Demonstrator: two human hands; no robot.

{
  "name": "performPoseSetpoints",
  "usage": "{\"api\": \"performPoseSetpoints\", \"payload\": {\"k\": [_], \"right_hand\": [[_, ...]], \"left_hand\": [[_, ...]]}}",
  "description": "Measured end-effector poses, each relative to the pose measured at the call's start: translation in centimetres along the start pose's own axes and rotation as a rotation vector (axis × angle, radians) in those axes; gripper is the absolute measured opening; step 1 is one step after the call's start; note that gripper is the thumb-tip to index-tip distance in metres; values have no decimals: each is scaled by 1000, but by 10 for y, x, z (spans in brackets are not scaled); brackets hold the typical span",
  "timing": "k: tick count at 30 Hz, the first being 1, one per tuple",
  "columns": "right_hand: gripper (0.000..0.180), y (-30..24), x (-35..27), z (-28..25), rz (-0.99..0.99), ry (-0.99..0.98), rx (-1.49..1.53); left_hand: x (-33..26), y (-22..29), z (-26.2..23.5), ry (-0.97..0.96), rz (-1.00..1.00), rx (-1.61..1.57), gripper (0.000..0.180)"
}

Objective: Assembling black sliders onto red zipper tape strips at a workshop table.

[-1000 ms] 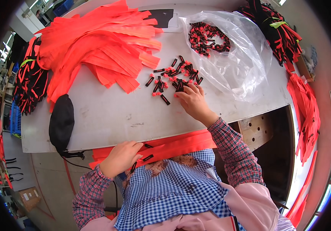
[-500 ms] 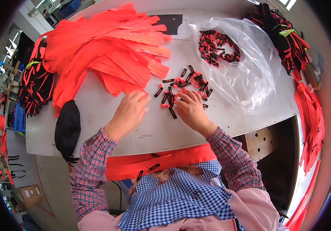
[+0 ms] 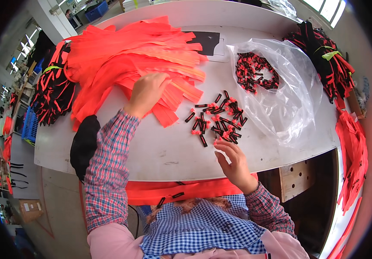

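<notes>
My left hand (image 3: pixel 148 94) is over the near right part of a large heap of bright red zipper strips (image 3: pixel 112 64). Its fingers are bent and pressed together at the strips; their tips are hidden, so what they hold does not show. My right hand (image 3: pixel 238 167) rests at the near edge of a loose pile of small black zipper pulls with red ends (image 3: pixel 220 118). Thumb and forefinger are apart, with nothing visible between them, and the fingertips are close to the nearest pulls. Across my lap lies a red strip (image 3: pixel 151 192) with a few black pulls on it.
A clear plastic bag (image 3: pixel 285 112) with many more pulls (image 3: pixel 255 73) lies at the right. Bundles of black-and-red strips (image 3: pixel 54 97) (image 3: pixel 324 56) flank the white table (image 3: pixel 160 151). A black cloth item (image 3: pixel 84 144) hangs over its left edge; a dark flat sheet (image 3: pixel 205 42) lies behind.
My left hand has moved up and away onto the red strips. My right hand has drawn back from among the pulls to their near edge. The whole view has shifted slightly.
</notes>
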State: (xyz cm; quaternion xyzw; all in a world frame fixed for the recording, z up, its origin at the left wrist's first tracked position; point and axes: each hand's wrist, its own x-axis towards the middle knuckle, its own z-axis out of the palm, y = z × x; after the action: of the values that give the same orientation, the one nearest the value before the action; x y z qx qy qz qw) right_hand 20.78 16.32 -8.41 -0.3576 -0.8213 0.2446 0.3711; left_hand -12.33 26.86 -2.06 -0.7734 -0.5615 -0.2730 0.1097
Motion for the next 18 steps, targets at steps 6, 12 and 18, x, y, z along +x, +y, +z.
{"api": "performPoseSetpoints", "payload": {"k": [6,12,18], "right_hand": [[33,-60,15,14,205,30,612],[15,-78,10,22,258,-258,704],[17,-89,-10,13,160,-274,551]], "left_hand": [[-121,118,-68,6,-144,-324,24],[-178,176,-73,-62,-422,-749,36],[-193,189,-77,-26,-471,-939,29]]}}
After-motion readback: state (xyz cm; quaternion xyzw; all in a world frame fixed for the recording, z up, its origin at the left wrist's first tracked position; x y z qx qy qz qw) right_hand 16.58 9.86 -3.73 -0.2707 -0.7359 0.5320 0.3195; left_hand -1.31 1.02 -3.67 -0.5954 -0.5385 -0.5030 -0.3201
